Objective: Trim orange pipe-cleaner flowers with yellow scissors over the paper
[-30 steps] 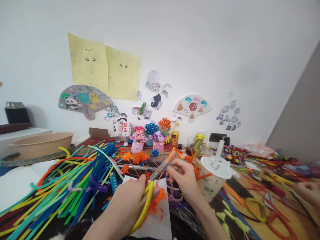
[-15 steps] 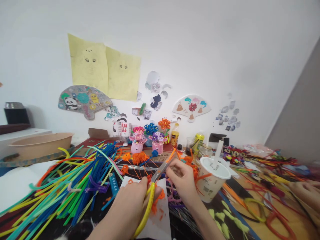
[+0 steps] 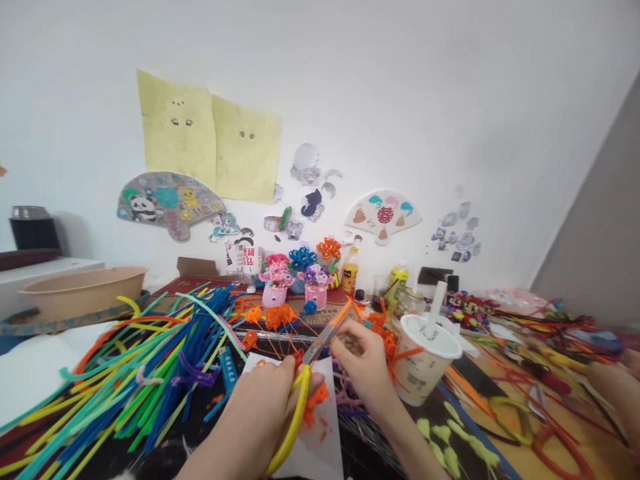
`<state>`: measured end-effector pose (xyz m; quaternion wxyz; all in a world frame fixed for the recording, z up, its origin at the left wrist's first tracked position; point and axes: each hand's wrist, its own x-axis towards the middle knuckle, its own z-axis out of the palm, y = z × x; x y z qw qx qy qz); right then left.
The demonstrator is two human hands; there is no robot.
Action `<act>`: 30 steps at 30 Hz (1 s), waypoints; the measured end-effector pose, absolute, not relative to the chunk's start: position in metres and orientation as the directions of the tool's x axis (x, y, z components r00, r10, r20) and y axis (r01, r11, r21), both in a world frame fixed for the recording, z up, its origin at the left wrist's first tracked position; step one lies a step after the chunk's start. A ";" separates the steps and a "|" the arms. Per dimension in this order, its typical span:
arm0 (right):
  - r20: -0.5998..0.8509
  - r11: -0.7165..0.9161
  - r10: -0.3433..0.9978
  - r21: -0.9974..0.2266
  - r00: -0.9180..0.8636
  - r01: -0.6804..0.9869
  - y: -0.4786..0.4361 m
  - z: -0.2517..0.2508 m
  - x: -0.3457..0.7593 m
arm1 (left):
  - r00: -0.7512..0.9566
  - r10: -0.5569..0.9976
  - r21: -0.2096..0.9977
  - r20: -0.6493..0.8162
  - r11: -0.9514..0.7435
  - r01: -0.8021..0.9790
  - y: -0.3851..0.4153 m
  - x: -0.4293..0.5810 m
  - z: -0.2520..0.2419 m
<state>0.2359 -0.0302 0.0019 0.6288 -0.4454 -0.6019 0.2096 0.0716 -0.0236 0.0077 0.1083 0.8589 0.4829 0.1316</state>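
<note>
My left hand (image 3: pixel 263 403) is closed around a pair of scissors (image 3: pixel 296 417) with yellow handles. Their metal blades point up and to the right, and the tips reach an orange pipe cleaner (image 3: pixel 351 308). Pinched in my right hand (image 3: pixel 364 357), that pipe cleaner rises bent above the fingertips. Under the scissors lies a white sheet of paper (image 3: pixel 325 453) scattered with orange fuzz (image 3: pixel 316 407). Several orange pipe-cleaner flowers (image 3: pixel 279 316) on thin stems are just beyond my left hand.
Colourful pipe cleaners (image 3: pixel 150 373) spread across the left. A lidded drink cup (image 3: pixel 420 380) with a straw stands close to my right hand. Finished potted flowers (image 3: pixel 315 293) line the back. At right are another pair of scissors (image 3: pixel 560 453) and a co-worker's blurred hand (image 3: pixel 613 387).
My right hand has shifted very slightly left along the blades; the scissors stay nearly still. The co-worker's hand at the right edge has moved and blurred.
</note>
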 end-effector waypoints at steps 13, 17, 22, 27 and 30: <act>0.539 0.485 0.823 -0.831 0.178 0.273 -0.030 0.003 0.234 | 0.501 0.857 0.268 0.120 -0.514 0.815 -0.023 0.071 0.013; 0.518 0.487 0.836 -0.853 0.182 0.188 -0.030 0.007 0.236 | 0.498 0.859 0.255 0.118 -0.511 0.821 -0.024 0.069 0.017; 0.519 0.496 0.831 -0.854 0.199 0.155 -0.030 0.009 0.240 | 0.503 0.857 0.278 0.111 -0.513 0.812 -0.023 0.069 0.014; 0.498 0.478 0.843 -0.867 0.202 0.142 -0.032 0.007 0.237 | 0.485 0.870 0.353 0.089 -0.483 0.801 -0.023 0.070 0.009; 0.486 0.466 0.854 -0.873 0.184 0.145 -0.032 0.005 0.236 | 0.480 0.870 0.369 0.112 -0.485 0.793 -0.021 0.070 0.004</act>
